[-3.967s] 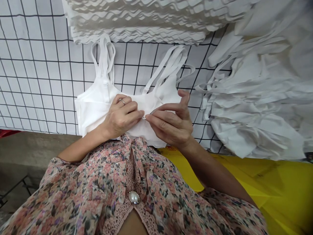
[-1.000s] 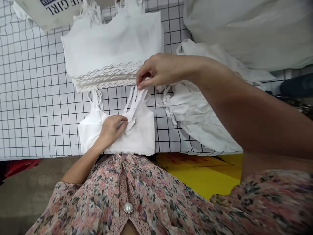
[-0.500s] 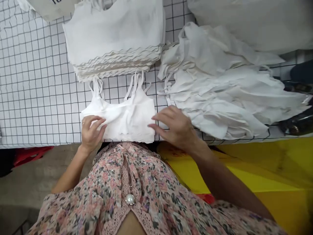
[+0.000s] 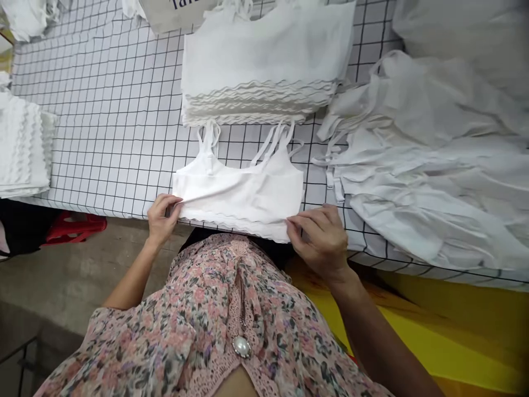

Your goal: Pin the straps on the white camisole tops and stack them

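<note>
A white strappy top [image 4: 243, 190] lies flat at the near edge of the grid-patterned table [image 4: 111, 138], straps pointing away from me. My left hand [image 4: 163, 218] pinches its lower left corner. My right hand [image 4: 320, 237] pinches its lower right corner, fingers closed on the scalloped hem. Just beyond the straps sits a neat stack of folded white tops [image 4: 260, 71].
A loose heap of white garments [image 4: 425, 182] fills the table's right side. Another folded white stack [image 4: 20, 149] sits at the left edge. A printed card or bag [image 4: 177, 11] lies at the far side. Yellow material [image 4: 446, 331] is below the table on the right, something red [image 4: 74, 229] at the left.
Both hands have slid from the top's sides down to its bottom corners and gripped the hem. Earlier the right hand straightened the straps; the view has shifted left.
</note>
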`<state>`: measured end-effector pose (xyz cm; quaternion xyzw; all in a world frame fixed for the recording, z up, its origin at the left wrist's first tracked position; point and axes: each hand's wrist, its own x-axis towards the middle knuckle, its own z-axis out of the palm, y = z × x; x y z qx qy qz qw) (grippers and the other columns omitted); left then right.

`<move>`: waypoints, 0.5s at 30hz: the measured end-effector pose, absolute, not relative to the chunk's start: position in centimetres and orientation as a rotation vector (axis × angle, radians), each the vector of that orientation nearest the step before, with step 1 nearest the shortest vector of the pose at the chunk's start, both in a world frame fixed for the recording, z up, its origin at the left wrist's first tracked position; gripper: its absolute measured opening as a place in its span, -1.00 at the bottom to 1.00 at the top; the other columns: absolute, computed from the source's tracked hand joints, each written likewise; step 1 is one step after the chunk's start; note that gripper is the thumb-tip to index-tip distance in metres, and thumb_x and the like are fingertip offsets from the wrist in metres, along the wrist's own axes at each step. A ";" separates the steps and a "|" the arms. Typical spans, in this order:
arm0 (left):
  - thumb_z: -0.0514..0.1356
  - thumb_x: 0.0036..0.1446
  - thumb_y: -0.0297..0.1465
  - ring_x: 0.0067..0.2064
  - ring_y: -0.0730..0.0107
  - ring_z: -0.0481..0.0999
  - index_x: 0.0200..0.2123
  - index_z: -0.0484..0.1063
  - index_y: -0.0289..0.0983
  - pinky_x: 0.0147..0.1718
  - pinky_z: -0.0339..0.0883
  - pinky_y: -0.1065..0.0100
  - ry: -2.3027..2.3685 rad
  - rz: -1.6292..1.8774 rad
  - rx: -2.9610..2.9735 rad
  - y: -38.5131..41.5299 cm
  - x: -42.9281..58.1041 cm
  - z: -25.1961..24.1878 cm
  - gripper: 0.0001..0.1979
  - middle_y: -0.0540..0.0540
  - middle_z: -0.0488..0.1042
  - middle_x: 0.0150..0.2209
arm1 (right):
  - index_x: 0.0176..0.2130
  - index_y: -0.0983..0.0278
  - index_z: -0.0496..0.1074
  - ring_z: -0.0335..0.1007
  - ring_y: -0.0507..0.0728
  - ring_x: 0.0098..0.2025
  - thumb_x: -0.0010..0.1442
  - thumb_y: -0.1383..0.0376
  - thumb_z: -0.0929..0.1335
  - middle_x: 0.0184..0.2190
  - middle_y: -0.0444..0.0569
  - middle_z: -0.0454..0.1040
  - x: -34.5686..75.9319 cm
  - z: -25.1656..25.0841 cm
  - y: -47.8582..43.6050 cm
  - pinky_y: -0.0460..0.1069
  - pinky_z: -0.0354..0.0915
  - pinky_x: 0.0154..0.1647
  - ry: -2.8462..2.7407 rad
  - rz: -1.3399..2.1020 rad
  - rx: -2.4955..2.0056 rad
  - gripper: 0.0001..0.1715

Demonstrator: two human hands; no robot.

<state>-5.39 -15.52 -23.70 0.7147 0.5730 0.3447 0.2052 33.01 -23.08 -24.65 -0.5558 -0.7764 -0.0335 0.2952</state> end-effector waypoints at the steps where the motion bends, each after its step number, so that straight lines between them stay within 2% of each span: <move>1: 0.28 0.38 -0.20 -0.16 0.30 0.59 -0.18 0.60 -0.21 -0.09 0.55 0.24 1.600 0.974 1.969 -15.5 -5.5 -23.6 -0.79 -0.12 0.60 -0.20 | -0.25 0.20 0.52 0.49 0.23 -0.19 0.31 0.39 0.42 -0.31 -0.01 0.58 32.8 -24.7 -23.3 0.28 0.43 0.09 -2.070 -0.077 -1.496 -0.91; 3: 0.32 0.34 -0.13 -0.18 0.33 0.57 -0.13 0.61 -0.21 -0.09 0.54 0.26 1.609 0.978 1.935 -15.5 -5.8 -23.4 -0.73 -0.13 0.60 -0.16 | -0.21 0.20 0.52 0.50 0.26 -0.16 0.31 0.34 0.44 -0.28 0.01 0.58 32.4 -24.8 -23.7 0.32 0.41 0.14 -2.094 -0.089 -1.505 -0.97; 5: 0.36 0.30 -0.09 -0.20 0.36 0.54 -0.07 0.61 -0.23 -0.11 0.53 0.29 1.626 0.967 1.904 -15.2 -5.7 -23.6 -0.66 -0.13 0.58 -0.15 | -0.15 0.22 0.51 0.50 0.27 -0.15 0.30 0.32 0.46 -0.24 0.03 0.59 32.0 -24.9 -23.9 0.35 0.41 0.15 -2.102 -0.132 -1.494 -0.90; 9: 0.35 0.28 -0.22 -0.29 0.43 0.48 0.00 0.59 -0.24 -0.19 0.48 0.35 1.646 0.969 1.770 -14.6 -5.6 -24.2 -0.70 -0.03 0.52 -0.29 | -0.14 0.22 0.45 0.48 0.22 -0.20 0.29 0.43 0.43 -0.29 -0.01 0.56 31.8 -25.0 -23.9 0.33 0.45 0.13 -2.061 -0.184 -1.447 -0.85; 12: 0.36 0.25 -0.30 -0.32 0.44 0.46 0.01 0.60 -0.24 -0.25 0.46 0.36 1.630 0.976 1.732 -14.2 -6.0 -23.5 -0.71 -0.01 0.49 -0.31 | -0.18 0.20 0.44 0.48 0.22 -0.21 0.28 0.43 0.44 -0.31 -0.03 0.54 31.8 -24.6 -24.1 0.33 0.44 0.15 -2.059 -0.150 -1.434 -0.85; 14: 0.39 0.26 -0.29 -0.22 0.37 0.52 0.00 0.62 -0.23 -0.15 0.51 0.31 1.659 1.016 1.869 -14.1 -5.9 -22.7 -0.73 -0.06 0.51 -0.23 | -0.09 0.24 0.49 0.51 0.25 -0.16 0.30 0.35 0.46 -0.24 0.04 0.59 31.2 -24.1 -24.1 0.37 0.38 0.22 -2.068 -0.170 -1.429 -0.83; 15: 0.38 0.29 -0.28 -0.15 0.33 0.55 -0.01 0.62 -0.23 -0.07 0.52 0.27 1.664 1.034 1.971 -14.1 -5.6 -22.4 -0.75 -0.10 0.52 -0.18 | 0.02 0.27 0.50 0.55 0.28 -0.09 0.33 0.30 0.45 -0.15 0.11 0.62 30.7 -23.8 -23.9 0.40 0.33 0.28 -2.076 -0.174 -1.429 -0.74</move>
